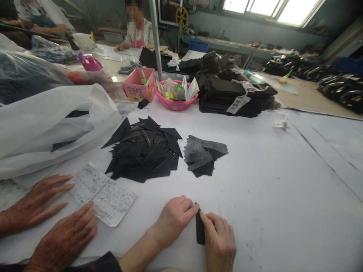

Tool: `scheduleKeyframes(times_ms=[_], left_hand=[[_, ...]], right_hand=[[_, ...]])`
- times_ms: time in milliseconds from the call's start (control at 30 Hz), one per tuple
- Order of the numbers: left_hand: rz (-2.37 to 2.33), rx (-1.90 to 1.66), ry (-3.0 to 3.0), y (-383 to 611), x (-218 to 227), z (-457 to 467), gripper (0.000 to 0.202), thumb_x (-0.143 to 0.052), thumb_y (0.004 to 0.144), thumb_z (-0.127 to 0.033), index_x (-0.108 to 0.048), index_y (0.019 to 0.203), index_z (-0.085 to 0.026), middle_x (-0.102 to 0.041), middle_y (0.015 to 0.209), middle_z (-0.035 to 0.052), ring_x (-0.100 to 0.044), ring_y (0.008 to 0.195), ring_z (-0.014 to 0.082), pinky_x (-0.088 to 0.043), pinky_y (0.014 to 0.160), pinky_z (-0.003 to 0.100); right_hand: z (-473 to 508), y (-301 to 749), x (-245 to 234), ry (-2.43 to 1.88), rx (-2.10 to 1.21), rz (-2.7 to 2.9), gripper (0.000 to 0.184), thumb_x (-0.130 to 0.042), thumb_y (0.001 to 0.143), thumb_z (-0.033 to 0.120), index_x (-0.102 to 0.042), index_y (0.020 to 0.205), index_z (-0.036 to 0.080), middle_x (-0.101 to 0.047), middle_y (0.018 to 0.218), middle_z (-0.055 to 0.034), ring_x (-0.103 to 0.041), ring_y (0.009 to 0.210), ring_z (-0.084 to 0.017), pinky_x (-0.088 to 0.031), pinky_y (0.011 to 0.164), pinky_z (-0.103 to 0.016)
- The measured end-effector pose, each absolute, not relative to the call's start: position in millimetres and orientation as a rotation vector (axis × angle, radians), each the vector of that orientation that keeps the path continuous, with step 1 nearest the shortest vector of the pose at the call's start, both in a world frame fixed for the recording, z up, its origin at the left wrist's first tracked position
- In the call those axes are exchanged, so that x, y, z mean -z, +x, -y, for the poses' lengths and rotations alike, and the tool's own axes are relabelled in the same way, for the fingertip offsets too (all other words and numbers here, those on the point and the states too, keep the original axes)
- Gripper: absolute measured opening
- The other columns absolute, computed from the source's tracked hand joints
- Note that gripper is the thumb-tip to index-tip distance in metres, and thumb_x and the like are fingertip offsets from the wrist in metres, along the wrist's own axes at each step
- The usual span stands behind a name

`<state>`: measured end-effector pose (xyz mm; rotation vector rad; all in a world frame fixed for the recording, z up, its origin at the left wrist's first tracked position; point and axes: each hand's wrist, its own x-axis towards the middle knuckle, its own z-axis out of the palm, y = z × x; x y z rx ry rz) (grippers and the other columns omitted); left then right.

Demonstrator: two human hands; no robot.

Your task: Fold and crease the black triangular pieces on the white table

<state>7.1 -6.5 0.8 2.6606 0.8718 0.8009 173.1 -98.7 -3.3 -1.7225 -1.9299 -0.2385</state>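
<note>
Both my hands rest on the white table (269, 196) near its front edge. My left hand (174, 219) and my right hand (219, 241) pinch a small black cut piece (200, 231) between their fingertips, flat on the table. Beyond them lies a fanned pile of black triangular pieces (144, 153). To its right sits a smaller pile of grey pieces (202, 155).
At the left, a co-worker's two hands (51, 219) lie by a printed paper slip (103, 194). A big white plastic bag (51, 124) fills the left side. A pink box (138, 85), a pink basket (176, 100) and a stack of black pieces (232, 98) stand farther back.
</note>
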Motion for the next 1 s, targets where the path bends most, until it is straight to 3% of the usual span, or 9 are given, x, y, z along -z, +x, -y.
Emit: scheduleKeyframes(times_ms=[233, 1000], left_hand=[[-0.881, -0.791, 2.654, 7.4, -0.2, 8.3, 0.011, -0.055, 0.093, -0.015, -0.063, 0.101, -0.016, -0.057, 0.081, 0.0015, -0.052, 0.075, 0.0158, -0.043, 0.064, 0.028], [-0.894, -0.721, 2.697, 9.0, -0.6, 9.2, 0.012, -0.053, 0.093, -0.014, -0.061, 0.101, -0.015, -0.054, 0.083, 0.0025, -0.050, 0.076, 0.0166, -0.044, 0.064, 0.030]], right_hand=[[96.1, 168.8, -0.3, -1.741, 0.270, 1.959, 0.024, -0.048, 0.097, 0.014, -0.064, 0.114, 0.018, -0.059, 0.097, -0.0052, -0.052, 0.089, -0.014, -0.036, 0.080, -0.029], [94.8, 166.6, -4.2, -1.761, 0.262, 1.933, 0.023, -0.048, 0.098, 0.016, -0.065, 0.113, 0.020, -0.059, 0.096, -0.0043, -0.052, 0.087, -0.013, -0.036, 0.079, -0.029]])
